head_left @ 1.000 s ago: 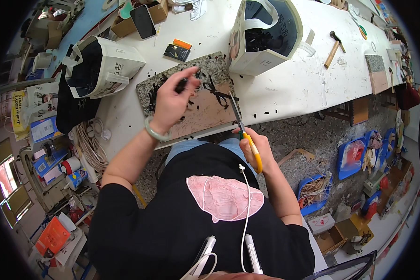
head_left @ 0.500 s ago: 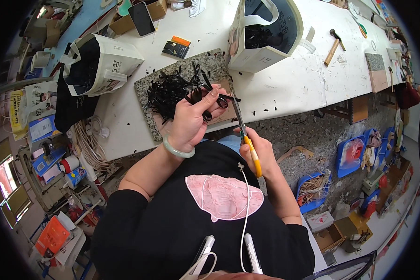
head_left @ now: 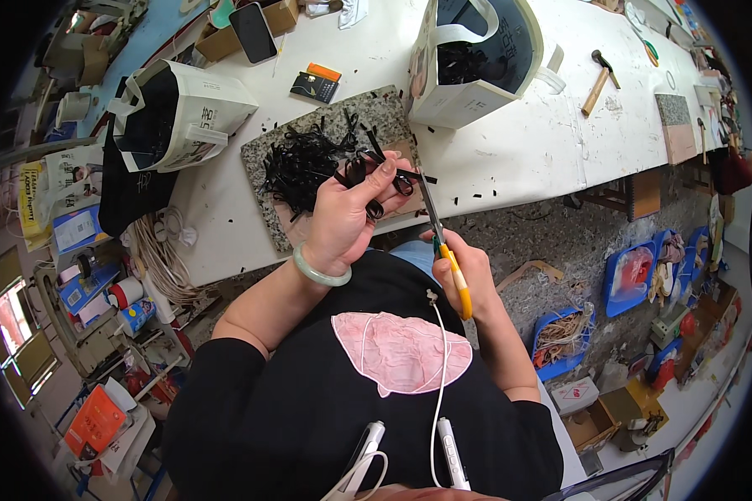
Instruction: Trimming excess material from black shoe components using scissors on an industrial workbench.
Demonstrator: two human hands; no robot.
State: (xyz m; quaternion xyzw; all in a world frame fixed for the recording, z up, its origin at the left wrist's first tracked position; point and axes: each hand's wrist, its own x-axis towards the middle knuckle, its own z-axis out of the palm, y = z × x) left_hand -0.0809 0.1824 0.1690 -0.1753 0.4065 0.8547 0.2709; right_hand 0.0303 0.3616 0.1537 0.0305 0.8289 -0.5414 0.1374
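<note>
My left hand (head_left: 351, 204) pinches a few looped black strips (head_left: 356, 173) between thumb and fingers, above the near part of a speckled stone slab (head_left: 368, 108). One strip's end sticks out to the right across the scissor blades. In my right hand (head_left: 466, 271) are scissors (head_left: 454, 271) with yellow-orange handles, blades pointing up and away at that strip end. Whether the blades have closed through it I cannot tell. A heap of black looped strips (head_left: 305, 171) lies on the slab just left of my left hand. Small black offcuts are scattered around on the white table (head_left: 543, 154).
Open paper bags stand at the left (head_left: 217, 113) and at the far middle (head_left: 468, 108), both with black contents. Behind the slab lie a small black box (head_left: 311, 87) and a phone (head_left: 253, 33). A hammer (head_left: 597, 83) rests farther right. Blue bins (head_left: 629, 280) sit on the floor at right.
Both hands have shifted very slightly to the right with the strips and scissors. The strip end still crosses the blades, reaching a little farther right.
</note>
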